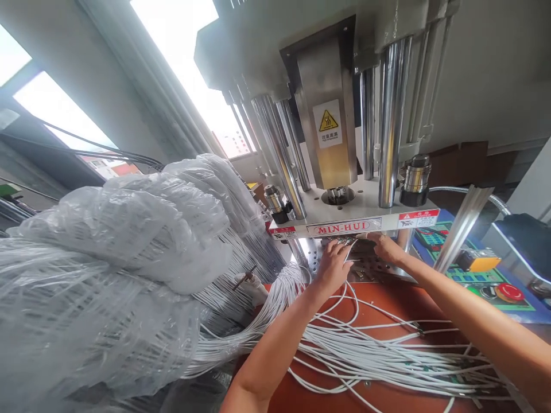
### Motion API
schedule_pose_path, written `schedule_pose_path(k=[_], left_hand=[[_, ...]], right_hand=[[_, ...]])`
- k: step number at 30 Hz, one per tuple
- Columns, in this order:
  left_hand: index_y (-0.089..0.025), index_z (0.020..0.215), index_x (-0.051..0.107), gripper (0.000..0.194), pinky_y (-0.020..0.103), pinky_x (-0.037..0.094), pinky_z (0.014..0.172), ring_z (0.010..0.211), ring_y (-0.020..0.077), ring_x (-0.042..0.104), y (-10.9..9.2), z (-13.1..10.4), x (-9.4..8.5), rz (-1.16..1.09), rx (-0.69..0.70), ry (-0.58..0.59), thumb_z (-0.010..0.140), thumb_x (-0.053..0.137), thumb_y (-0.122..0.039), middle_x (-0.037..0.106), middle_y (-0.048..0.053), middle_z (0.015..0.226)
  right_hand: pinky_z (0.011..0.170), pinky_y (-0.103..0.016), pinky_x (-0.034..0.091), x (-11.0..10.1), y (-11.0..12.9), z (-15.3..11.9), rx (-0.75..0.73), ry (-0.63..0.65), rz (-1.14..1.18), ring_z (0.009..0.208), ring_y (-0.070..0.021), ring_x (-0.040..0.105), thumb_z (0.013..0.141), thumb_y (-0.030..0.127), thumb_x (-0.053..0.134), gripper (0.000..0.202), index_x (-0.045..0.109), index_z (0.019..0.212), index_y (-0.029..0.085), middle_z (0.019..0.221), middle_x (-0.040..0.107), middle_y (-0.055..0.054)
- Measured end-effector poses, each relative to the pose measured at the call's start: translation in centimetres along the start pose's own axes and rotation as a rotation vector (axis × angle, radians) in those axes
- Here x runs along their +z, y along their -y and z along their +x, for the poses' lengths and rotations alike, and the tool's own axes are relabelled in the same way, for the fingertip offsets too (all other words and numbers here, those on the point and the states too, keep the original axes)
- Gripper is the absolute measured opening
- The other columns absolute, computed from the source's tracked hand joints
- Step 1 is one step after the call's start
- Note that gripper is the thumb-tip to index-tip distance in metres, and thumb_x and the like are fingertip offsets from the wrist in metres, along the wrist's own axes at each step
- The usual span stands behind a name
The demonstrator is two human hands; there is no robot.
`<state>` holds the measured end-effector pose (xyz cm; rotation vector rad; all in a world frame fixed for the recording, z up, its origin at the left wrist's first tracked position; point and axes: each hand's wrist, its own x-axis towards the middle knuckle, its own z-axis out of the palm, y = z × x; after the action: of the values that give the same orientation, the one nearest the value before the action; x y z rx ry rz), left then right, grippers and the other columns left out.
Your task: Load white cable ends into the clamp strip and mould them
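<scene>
My left hand (334, 267) reaches in under the front plate of a press (344, 201), its fingers closed around a thin white cable (352, 249) beside the thumb. From the other side comes my right hand (386, 248), its fingers bent together below the plate's edge; what they pinch is too small to make out. Both hands are close together over the press's dark lower bed (365, 265), where small metallic parts lie. White cables (361, 353) with small green and metal ends spread over the orange-brown table (327, 396) beneath my forearms.
Bundles of white cable in clear plastic (129, 246) are piled at the left. Two polished columns (394, 120) and a nozzle housing with a heat warning (329, 123) rise above the plate. A control panel (469, 252) with a red stop button (510, 292) stands at the right.
</scene>
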<state>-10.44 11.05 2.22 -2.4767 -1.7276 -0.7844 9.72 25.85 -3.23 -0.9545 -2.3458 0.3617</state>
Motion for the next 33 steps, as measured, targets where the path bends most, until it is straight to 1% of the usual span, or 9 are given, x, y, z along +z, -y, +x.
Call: schedule_pose_path(k=[5, 9, 14, 19, 21, 24, 28, 31, 33], left_hand=[[-0.02, 0.126, 0.058, 0.04, 0.042, 0.04, 0.113, 0.129, 0.0237, 0.042, -0.9, -3.4, -1.7, -0.07, -0.001, 0.004, 0.087, 0.063, -0.021, 0.062, 0.006, 0.123], [-0.018, 0.126, 0.059, 0.041, 0.044, 0.04, 0.112, 0.13, 0.0261, 0.042, -0.5, -2.4, -0.5, -0.083, -0.014, 0.057, 0.085, 0.065, -0.023, 0.063, 0.008, 0.124], [-0.019, 0.124, 0.061, 0.04, 0.042, 0.042, 0.111, 0.127, 0.0249, 0.045, -1.5, -0.9, 1.2, -0.191, 0.007, 0.045, 0.084, 0.067, -0.023, 0.065, 0.007, 0.12], [-0.02, 0.127, 0.06, 0.041, 0.04, 0.041, 0.112, 0.128, 0.0231, 0.045, -3.6, -3.1, -0.3, -0.247, 0.024, 0.025, 0.086, 0.067, -0.022, 0.065, 0.006, 0.123], [-0.022, 0.127, 0.06, 0.04, 0.042, 0.042, 0.112, 0.129, 0.023, 0.045, -4.6, -4.5, -1.5, -0.264, 0.014, 0.023, 0.087, 0.065, -0.023, 0.065, 0.006, 0.124], [-0.025, 0.128, 0.059, 0.039, 0.044, 0.043, 0.112, 0.131, 0.023, 0.045, -6.2, -7.0, -3.5, -0.334, 0.008, -0.01, 0.089, 0.062, -0.025, 0.065, 0.006, 0.125], [-0.031, 0.128, 0.059, 0.036, 0.041, 0.046, 0.109, 0.126, 0.0205, 0.051, -8.0, -12.0, -6.5, -0.43, -0.018, -0.101, 0.093, 0.056, -0.025, 0.067, 0.003, 0.122], [-0.045, 0.125, 0.06, 0.041, 0.043, 0.055, 0.095, 0.107, 0.0211, 0.063, -8.6, -17.8, -8.1, -0.495, -0.095, -0.172, 0.092, 0.052, -0.022, 0.073, -0.001, 0.107], [-0.056, 0.12, 0.06, 0.048, 0.042, 0.06, 0.075, 0.083, 0.0215, 0.068, -8.9, -22.0, -8.7, -0.568, -0.148, -0.198, 0.088, 0.054, -0.021, 0.075, -0.005, 0.087]], right_hand=[[0.105, -0.042, 0.044, 0.2, 1.7, -1.2, -0.125, 0.038, -0.158, 0.128, -0.0277, 0.052, 0.073, 0.0, 0.042, 0.061, 0.063, 0.129, 0.016, 0.138, 0.057, -0.013], [0.104, -0.046, 0.043, 0.7, 3.4, -2.1, -0.19, 0.062, -0.284, 0.129, -0.033, 0.048, 0.074, 0.003, 0.05, 0.058, 0.059, 0.132, 0.009, 0.141, 0.052, -0.021], [0.1, -0.054, 0.041, 0.5, 4.2, -2.2, -0.248, 0.082, -0.392, 0.124, -0.0364, 0.05, 0.08, 0.014, 0.055, 0.054, 0.056, 0.134, 0.015, 0.135, 0.057, -0.021], [0.102, -0.061, 0.034, 0.0, 4.0, -2.2, -0.223, 0.086, -0.404, 0.126, -0.0382, 0.047, 0.074, 0.011, 0.051, 0.065, 0.047, 0.139, 0.009, 0.134, 0.057, -0.023], [0.104, -0.06, 0.033, 0.3, 4.0, -2.0, -0.189, 0.082, -0.386, 0.128, -0.0395, 0.044, 0.073, 0.011, 0.05, 0.063, 0.048, 0.136, 0.008, 0.133, 0.056, -0.024], [0.097, -0.05, 0.044, 1.0, 3.8, -1.2, -0.094, 0.066, -0.331, 0.118, -0.0353, 0.054, 0.071, 0.009, 0.047, 0.064, 0.047, 0.135, 0.009, 0.122, 0.062, -0.022], [0.094, -0.046, 0.049, 0.8, 4.3, -1.4, 0.05, 0.012, -0.251, 0.116, -0.0323, 0.058, 0.066, 0.006, 0.042, 0.073, 0.038, 0.138, 0.003, 0.123, 0.06, -0.024], [0.098, -0.044, 0.049, -1.3, 5.6, -4.9, 0.052, 0.004, -0.185, 0.122, -0.0311, 0.056, 0.069, 0.01, 0.041, 0.073, 0.036, 0.142, 0.009, 0.129, 0.059, -0.022], [0.092, -0.039, 0.054, -3.7, 6.6, -9.5, 0.029, 0.019, -0.141, 0.112, -0.0282, 0.063, 0.08, 0.018, 0.042, 0.067, 0.034, 0.147, 0.021, 0.123, 0.065, -0.016]])
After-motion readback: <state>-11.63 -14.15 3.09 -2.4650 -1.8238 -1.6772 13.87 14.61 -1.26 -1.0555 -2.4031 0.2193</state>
